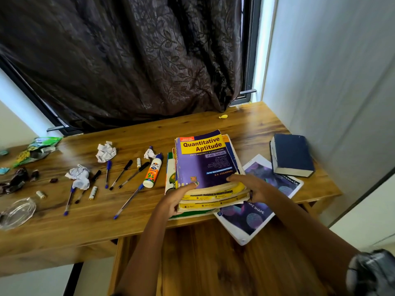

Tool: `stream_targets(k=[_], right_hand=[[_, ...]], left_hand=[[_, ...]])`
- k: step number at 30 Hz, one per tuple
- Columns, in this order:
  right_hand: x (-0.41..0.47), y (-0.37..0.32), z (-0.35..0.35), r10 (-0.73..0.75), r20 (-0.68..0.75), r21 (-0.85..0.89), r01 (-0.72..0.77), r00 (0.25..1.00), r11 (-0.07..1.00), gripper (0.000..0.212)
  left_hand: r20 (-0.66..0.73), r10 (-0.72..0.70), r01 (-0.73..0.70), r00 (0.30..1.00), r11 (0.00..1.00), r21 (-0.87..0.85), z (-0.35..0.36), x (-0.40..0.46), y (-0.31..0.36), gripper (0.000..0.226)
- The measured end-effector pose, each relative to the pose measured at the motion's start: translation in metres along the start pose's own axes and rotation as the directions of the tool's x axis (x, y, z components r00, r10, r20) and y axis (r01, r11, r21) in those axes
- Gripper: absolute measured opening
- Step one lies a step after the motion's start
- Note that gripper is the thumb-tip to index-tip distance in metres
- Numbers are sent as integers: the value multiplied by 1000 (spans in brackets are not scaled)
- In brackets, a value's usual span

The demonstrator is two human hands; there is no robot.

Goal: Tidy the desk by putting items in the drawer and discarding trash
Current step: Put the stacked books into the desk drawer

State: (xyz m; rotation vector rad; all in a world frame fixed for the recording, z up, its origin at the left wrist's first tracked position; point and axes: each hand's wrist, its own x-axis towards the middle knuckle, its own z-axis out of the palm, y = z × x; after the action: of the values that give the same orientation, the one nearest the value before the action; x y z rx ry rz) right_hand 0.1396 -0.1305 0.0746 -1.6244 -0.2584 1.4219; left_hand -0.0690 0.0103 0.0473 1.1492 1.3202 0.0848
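A stack of books (205,163), topped by a purple and yellow "Quantitative Aptitude" book, lies at the desk's front edge. My left hand (177,199) grips the stack's near left corner, thumb on the cover. My right hand (250,186) holds the near right corner, fingers over the top. Under the stack lies a purple notebook (250,218) that juts past the desk edge. An open wooden drawer (213,259) sits below the stack. Several pens (121,175), a glue bottle (152,170) and crumpled papers (105,151) lie to the left.
A thick dark blue book (291,154) lies at the right by the wall. Wrappers (36,148), a clear glass dish (18,212) and small batteries (93,192) clutter the left end. A dark curtain (128,60) hangs behind the wooden desk (192,122).
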Motion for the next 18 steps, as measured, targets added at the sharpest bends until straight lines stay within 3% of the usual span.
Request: stream_targets(k=[2,4,6,8,10,14,18], right_hand=[[-5,1,-3,-16,28,17,16,999,1000,39],[-7,3,-10,-27,29,4,27,999,1000,34],[-11,5,-17,-20,23,8,20,1000,1000,48],[-13,6,-25,22,88,87,-30,996,996,57],[-15,9,-31,49,157,186,-79,986,979,60],[-7,23,-36,-4,269,331,-89,963,939,62],[-9,20,-36,-28,282,307,-62,959,950,62]], left_hand=[[31,18,-17,999,999,-34,4,-26,11,91],[66,51,-47,997,997,-60,8,-48,20,68],[91,74,-63,993,991,-115,11,-57,23,37],[114,89,-68,990,981,-183,13,-61,22,25],[137,81,-51,987,977,-208,16,-64,18,28],[152,52,-23,987,982,-187,24,-67,1,67],[181,30,3,983,984,-178,30,-73,-12,45]])
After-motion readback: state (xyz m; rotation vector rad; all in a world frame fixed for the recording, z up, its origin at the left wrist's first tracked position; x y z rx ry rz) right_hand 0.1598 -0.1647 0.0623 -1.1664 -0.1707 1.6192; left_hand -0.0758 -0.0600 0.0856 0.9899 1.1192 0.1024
